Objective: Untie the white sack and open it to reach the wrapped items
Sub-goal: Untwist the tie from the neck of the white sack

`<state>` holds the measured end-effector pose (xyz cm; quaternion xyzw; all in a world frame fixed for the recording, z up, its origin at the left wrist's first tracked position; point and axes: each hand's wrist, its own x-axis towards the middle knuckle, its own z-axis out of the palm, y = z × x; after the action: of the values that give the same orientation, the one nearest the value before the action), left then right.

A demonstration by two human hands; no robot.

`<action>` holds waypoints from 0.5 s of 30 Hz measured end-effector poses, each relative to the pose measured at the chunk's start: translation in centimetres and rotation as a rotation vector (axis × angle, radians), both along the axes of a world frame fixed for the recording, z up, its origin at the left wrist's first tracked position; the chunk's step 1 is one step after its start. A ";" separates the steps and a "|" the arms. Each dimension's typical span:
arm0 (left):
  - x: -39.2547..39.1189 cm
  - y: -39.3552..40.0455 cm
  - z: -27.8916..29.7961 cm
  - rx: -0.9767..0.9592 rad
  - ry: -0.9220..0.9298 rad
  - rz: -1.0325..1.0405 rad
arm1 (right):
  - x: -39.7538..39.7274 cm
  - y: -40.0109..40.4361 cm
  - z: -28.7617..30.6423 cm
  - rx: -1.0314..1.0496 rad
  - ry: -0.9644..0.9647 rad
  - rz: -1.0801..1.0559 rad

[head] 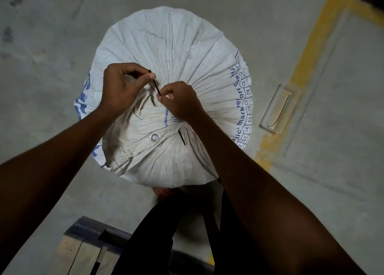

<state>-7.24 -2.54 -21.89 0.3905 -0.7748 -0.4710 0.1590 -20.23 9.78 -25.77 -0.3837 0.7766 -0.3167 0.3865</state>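
A full white sack (176, 52) with blue print stands upright on the concrete floor, seen from above, its mouth gathered into pleats at the middle. A thin black tie (156, 87) runs taut between my two hands over the gathered neck. My left hand (122, 87) pinches its upper end between thumb and forefinger. My right hand (180, 101) pinches the lower end close to the knot. Another short black piece of tie (182, 137) pokes out of the folds near a metal eyelet (154, 137). The sack's contents are hidden.
A yellow painted line (307, 67) crosses the floor to the right. A flat clear plastic piece (277, 108) lies beside it. A wooden pallet or block (83, 247) sits at lower left, next to my dark trousers (166, 233).
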 end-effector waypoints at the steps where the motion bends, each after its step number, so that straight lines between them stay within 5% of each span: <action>1: 0.0 -0.1 -0.1 -0.003 -0.004 0.007 | -0.2 -0.2 0.0 0.002 -0.002 0.022; 5: 0.2 -0.7 -0.4 -0.080 -0.043 0.044 | -0.9 0.8 1.3 -0.086 -0.134 -0.039; 9: -0.5 -0.4 -0.5 -0.109 -0.074 0.017 | -2.5 3.0 3.5 -0.099 -0.496 -0.214; 15: -2.7 0.9 -0.8 -0.133 -0.079 0.030 | -6.1 4.9 6.9 -0.188 -0.812 -0.209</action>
<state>-9.90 -1.68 -22.72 0.4090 -0.8041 -0.4003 0.1607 -26.37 14.71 -18.89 -0.1809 0.5639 -0.5488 0.5900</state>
